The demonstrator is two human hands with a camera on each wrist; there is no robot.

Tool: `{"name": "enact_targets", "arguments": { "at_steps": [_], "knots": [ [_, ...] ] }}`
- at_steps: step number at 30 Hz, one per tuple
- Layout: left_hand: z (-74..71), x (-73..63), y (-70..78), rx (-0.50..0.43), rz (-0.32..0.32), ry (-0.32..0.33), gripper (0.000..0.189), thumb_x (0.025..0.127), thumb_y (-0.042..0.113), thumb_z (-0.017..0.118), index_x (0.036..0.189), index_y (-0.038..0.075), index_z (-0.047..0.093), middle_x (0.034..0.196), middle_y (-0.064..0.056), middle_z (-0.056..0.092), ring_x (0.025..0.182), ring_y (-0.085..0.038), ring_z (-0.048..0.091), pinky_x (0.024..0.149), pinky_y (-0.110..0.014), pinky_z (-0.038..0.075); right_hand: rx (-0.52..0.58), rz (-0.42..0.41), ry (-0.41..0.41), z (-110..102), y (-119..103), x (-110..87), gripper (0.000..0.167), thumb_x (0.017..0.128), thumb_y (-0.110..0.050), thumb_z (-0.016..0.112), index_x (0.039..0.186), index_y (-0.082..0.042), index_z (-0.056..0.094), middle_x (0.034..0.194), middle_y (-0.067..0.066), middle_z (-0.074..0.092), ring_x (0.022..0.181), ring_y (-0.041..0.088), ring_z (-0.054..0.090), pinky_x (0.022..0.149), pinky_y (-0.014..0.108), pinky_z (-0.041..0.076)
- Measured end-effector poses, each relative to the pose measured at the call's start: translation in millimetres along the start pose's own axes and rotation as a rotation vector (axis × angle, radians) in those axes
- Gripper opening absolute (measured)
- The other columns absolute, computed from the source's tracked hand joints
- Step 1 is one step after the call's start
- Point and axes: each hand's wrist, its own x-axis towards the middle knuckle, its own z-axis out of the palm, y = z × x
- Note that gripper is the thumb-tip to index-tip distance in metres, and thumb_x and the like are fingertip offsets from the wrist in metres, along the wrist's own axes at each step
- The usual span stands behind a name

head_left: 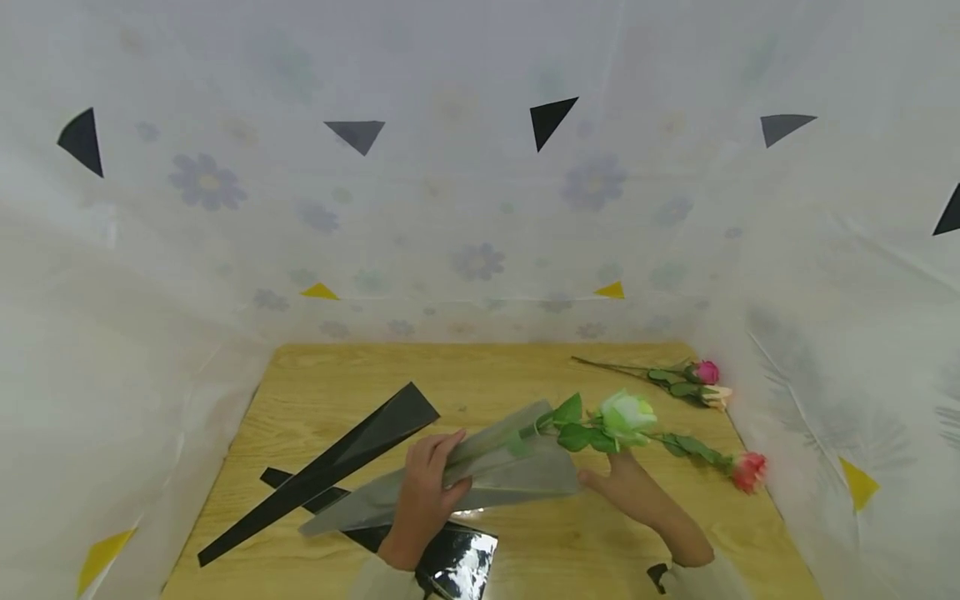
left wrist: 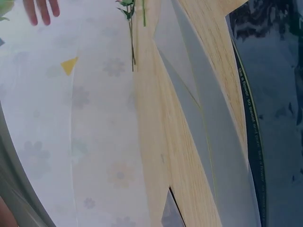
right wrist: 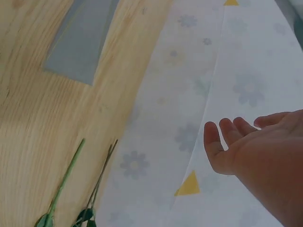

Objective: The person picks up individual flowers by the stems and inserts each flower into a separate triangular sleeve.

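My left hand (head_left: 427, 492) grips a grey translucent flower sleeve (head_left: 487, 442), fingers over it and thumb on the near side. A white-green rose (head_left: 627, 417) with green leaves sticks out of the sleeve's wide right end, its stem inside. My right hand (head_left: 637, 496) is just below the rose head; in the right wrist view that hand (right wrist: 260, 142) has loosely bent fingers and holds nothing. Under the held sleeve, a second grey sleeve (left wrist: 208, 104) lies on the table. Whether the right fingertips touch the rose is hidden behind its head.
On the wooden table (head_left: 360, 362), black sleeves (head_left: 337, 458) lie crossed at left, with a shiny black one (head_left: 461, 554) near the front. A pink rose (head_left: 707, 372), a peach rose (head_left: 716, 397) and a coral-red flower (head_left: 750, 472) lie at right. Pale flower-patterned sheeting (head_left: 480, 208) encloses the table.
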Motion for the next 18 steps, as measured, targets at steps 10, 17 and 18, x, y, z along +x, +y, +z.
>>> {"name": "enact_targets", "arguments": {
  "at_steps": [10,17,18],
  "knots": [
    [-1.1,-3.0,-0.4,0.006,-0.016,-0.022,0.072,0.063,0.013,0.075,0.131,0.011,0.052,0.110,-0.004,0.053,0.094,-0.021,0.052,0.075,-0.041,0.038,0.264,-0.150,0.264,-28.0,2.0,-6.8,0.093,0.088,-0.048,0.055,0.149,-0.023,-0.012,0.152,0.018,-0.001,0.136,0.039,-0.006,0.088,0.075,0.005],
    [-0.6,-2.3,3.9,0.084,0.048,-0.103,0.074,0.062,0.019,0.077,0.131,0.013,0.052,0.109,-0.004,0.053,0.095,-0.020,0.051,0.075,-0.042,0.038,0.330,-0.236,0.271,-31.4,-25.5,-4.8,0.065,0.098,-0.009,0.040,0.150,-0.017,0.002,0.151,0.015,0.007,0.133,0.021,0.030,0.089,0.031,0.043],
    [-0.3,-2.1,4.9,0.096,0.061,-0.115,0.074,0.062,0.021,0.077,0.132,0.013,0.052,0.109,-0.004,0.052,0.095,-0.020,0.050,0.075,-0.042,0.038,0.351,-0.231,0.262,-31.3,-30.3,-4.1,0.066,0.096,-0.002,0.039,0.150,-0.015,0.004,0.151,0.014,0.007,0.132,0.023,0.032,0.089,0.025,0.043]
  ]
}}
